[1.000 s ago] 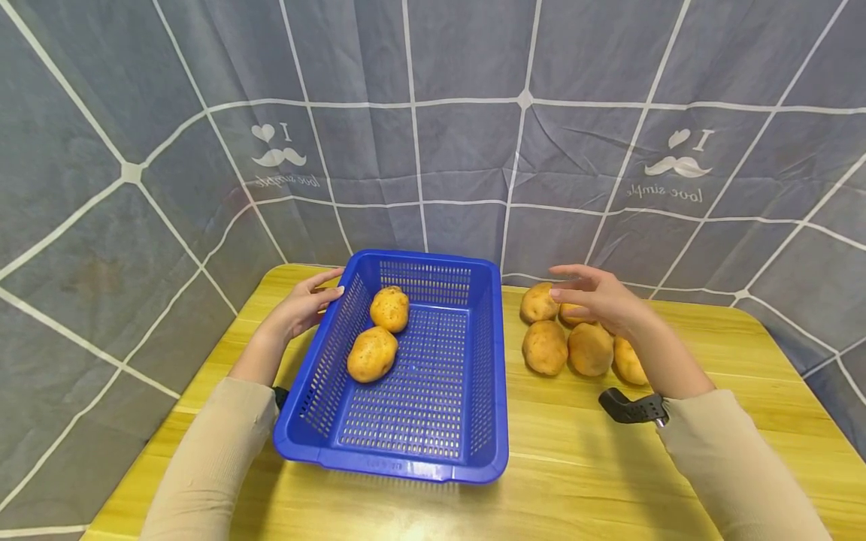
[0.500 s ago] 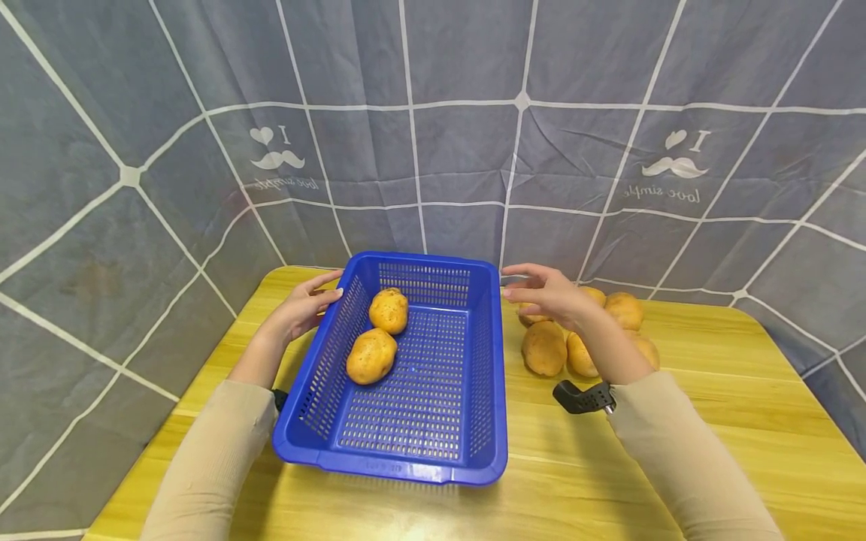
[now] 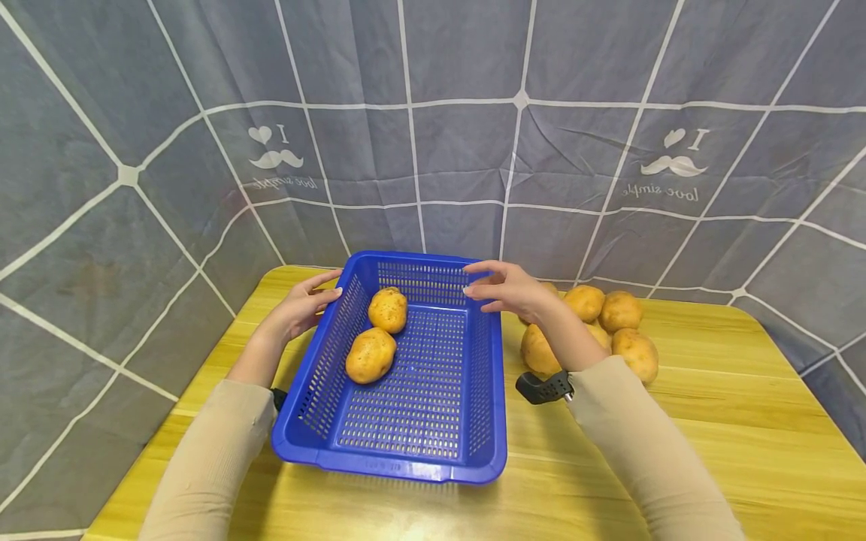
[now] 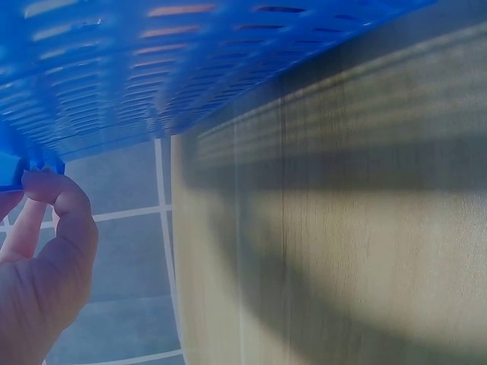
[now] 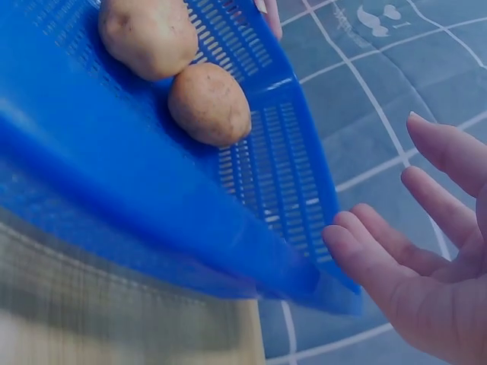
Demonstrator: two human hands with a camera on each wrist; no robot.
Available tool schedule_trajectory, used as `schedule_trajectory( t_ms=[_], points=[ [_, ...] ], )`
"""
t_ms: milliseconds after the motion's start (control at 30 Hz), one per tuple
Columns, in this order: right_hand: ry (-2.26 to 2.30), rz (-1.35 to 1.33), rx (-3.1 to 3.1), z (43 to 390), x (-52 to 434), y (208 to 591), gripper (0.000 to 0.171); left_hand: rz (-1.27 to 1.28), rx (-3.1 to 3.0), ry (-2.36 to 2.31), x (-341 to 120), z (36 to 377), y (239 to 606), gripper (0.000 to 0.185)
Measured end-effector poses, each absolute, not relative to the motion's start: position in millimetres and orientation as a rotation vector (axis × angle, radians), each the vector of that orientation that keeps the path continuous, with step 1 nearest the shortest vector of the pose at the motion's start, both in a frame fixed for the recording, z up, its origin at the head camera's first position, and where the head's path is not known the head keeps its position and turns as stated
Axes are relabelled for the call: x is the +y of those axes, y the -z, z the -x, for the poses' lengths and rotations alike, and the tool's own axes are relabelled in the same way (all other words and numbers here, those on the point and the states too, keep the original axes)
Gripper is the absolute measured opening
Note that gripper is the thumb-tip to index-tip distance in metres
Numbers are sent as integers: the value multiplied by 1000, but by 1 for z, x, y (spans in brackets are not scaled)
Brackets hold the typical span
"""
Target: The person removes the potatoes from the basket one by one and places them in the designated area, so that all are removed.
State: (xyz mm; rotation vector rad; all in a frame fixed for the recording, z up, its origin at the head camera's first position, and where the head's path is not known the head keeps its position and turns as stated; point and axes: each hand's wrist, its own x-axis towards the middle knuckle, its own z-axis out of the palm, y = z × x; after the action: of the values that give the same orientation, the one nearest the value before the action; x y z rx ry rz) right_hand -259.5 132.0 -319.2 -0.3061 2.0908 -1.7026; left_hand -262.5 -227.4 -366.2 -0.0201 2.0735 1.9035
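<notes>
A blue slotted basket [image 3: 406,469] stands on the wooden table with two potatoes inside, one [image 3: 389,309] at the back and one [image 3: 370,355] nearer. My left hand [image 3: 307,304] holds the basket's far left rim; in the left wrist view its fingers [image 4: 53,198] curl against the rim edge. My right hand [image 3: 497,289] hovers open and empty at the basket's far right corner. The right wrist view shows its straight fingers [image 5: 396,266] just off the blue wall [image 5: 152,198], with both potatoes [image 5: 209,103] beyond.
Several loose potatoes [image 3: 609,323] lie in a pile on the table right of the basket, behind my right forearm. The yellow wooden table [image 3: 710,451] ends against a grey patterned cloth backdrop [image 3: 473,150] at the back and sides.
My right hand has swung left from above the potato pile to the basket's far right corner, empty. The left hand and basket stay put.
</notes>
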Motion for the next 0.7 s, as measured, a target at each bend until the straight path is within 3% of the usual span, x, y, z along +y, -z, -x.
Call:
schedule_trajectory(
  t_ms=[700],
  points=[
    [1745,248,2022,273,89,331,51,12,2087,-1892,-228,263,367,60]
  ],
)
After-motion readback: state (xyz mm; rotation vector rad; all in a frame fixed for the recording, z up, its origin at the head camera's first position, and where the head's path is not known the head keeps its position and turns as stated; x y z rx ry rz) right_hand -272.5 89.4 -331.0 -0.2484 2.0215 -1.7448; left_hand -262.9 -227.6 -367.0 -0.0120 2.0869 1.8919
